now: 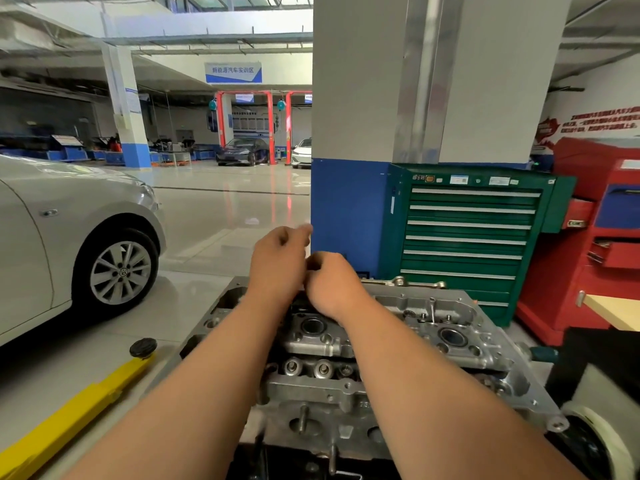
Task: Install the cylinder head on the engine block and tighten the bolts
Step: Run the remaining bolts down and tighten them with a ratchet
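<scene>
The silver cylinder head [415, 327] lies in front of me on the engine, its round ports and studs facing up. Both my arms reach over it to its far edge. My left hand [278, 263] is raised above that far edge, blurred, with fingers curled and a fingertip sticking out to the right. My right hand [332, 284] sits just right of it, fingers bent downward and touching the left hand. What the fingers hold, if anything, is hidden. A wrench [405, 281] lies along the head's far rim.
A green tool cabinet [467, 233] stands behind the engine against a blue-and-grey pillar [349, 209]. A red cabinet [602, 237] is to the right. A silver car [69, 237] and a yellow lift arm [76, 417] are on the left.
</scene>
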Action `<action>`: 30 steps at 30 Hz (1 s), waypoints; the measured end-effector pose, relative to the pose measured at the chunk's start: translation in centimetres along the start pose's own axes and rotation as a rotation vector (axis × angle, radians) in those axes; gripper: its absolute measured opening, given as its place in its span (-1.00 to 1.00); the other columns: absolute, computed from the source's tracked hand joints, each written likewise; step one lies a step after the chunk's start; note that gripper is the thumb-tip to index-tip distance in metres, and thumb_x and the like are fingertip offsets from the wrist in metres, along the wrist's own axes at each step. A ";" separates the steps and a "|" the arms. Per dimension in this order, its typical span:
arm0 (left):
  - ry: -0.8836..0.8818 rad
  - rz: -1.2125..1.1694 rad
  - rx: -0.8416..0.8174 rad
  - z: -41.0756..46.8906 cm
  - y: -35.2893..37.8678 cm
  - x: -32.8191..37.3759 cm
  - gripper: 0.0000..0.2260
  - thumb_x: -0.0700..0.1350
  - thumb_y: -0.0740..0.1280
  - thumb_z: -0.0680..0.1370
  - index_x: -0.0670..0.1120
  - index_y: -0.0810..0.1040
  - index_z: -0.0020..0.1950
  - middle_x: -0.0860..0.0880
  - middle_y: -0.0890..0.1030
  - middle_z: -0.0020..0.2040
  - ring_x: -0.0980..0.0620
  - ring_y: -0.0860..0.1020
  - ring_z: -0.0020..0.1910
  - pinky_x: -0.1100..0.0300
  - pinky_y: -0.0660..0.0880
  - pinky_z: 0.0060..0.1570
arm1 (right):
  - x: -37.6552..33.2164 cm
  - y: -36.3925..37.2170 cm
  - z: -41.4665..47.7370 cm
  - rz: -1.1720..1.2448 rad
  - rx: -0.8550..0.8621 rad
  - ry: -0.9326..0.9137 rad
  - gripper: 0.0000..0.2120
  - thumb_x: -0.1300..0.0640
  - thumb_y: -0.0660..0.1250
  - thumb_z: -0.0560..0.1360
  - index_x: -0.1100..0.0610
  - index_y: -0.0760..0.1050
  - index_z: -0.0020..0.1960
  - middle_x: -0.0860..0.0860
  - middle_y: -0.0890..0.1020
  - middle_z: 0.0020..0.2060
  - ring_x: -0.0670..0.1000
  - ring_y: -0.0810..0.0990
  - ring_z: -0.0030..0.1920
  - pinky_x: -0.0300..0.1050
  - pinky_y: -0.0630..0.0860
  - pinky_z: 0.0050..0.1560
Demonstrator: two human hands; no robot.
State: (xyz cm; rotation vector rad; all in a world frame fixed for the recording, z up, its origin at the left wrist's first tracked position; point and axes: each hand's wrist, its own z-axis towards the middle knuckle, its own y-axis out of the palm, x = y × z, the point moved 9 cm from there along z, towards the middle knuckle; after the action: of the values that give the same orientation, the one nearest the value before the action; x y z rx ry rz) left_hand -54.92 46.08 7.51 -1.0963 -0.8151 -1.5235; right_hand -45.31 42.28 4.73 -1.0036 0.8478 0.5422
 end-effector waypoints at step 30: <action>0.196 0.174 0.142 0.0 -3.2 0.4 -0.73 0.07 0.48 0.39 -0.02 0.44 -0.23 -0.13 0.62 -0.26 -0.12 0.60 -0.26 -0.01 0.56 -0.19 | -0.9 1.8 -0.6 -0.229 -0.132 -0.057 -0.80 0.14 0.40 0.41 0.12 0.46 -0.35 0.01 0.47 -0.49 -0.02 0.37 -0.46 -0.16 0.30 -0.42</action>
State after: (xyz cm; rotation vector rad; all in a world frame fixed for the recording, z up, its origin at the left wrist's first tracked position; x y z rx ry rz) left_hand -58.02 46.64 8.01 -0.8752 -0.6647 -1.3801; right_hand -47.39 42.55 4.44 -1.1836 0.6420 0.4326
